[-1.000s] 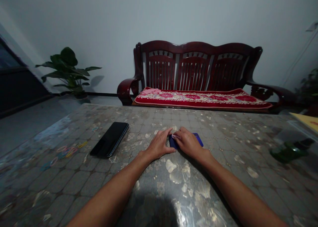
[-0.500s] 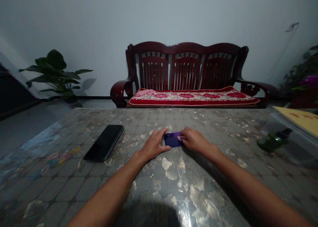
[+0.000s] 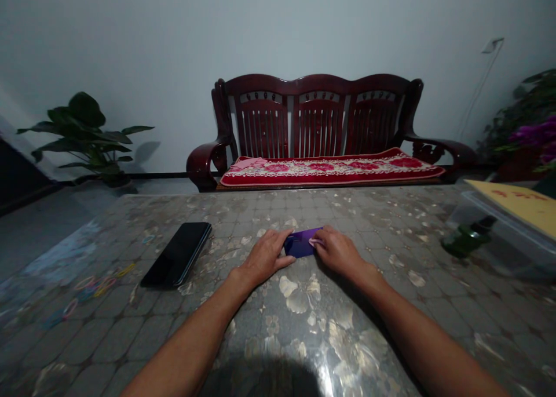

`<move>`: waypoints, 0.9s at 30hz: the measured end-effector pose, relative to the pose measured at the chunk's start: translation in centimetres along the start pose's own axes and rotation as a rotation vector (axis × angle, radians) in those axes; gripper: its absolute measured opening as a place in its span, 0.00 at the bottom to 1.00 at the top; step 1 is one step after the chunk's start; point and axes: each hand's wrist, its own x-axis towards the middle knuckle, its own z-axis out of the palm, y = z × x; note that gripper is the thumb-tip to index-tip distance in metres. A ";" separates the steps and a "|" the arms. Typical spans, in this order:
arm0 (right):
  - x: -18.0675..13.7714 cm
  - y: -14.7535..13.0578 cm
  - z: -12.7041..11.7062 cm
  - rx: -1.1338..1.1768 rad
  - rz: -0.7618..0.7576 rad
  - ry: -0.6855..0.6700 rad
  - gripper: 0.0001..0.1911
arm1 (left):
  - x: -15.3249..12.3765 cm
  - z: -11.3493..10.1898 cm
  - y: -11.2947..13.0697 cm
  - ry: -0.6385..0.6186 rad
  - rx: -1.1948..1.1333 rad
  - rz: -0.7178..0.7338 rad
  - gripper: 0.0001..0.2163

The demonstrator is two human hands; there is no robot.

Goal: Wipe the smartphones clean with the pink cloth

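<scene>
On the patterned table point(image 3: 304, 333) in front of me I see a black phone point(image 3: 176, 262), loose coloured rubber bands point(image 3: 93, 284), a small purple card point(image 3: 299, 243), a green bottle point(image 3: 465, 241) and a clear box point(image 3: 504, 243).

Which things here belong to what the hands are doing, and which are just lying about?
In use: card, held between left hand and right hand.
Lying about: phone, rubber bands, green bottle, clear box, all apart from the hands.

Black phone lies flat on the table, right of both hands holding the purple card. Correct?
No: the head view shows the black phone on the table left of the hands, not right. Left hand and right hand do hold the purple card.
</scene>
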 end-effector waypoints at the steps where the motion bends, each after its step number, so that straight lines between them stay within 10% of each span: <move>1: 0.1 0.6 -0.3 -0.032 0.052 0.009 0.12 | 0.0 0.0 0.0 0.002 0.000 -0.005 0.29; 27: 4.2 3.7 1.2 0.119 0.070 0.144 0.14 | -1.2 -0.1 6.7 -0.136 0.285 -0.219 0.20</move>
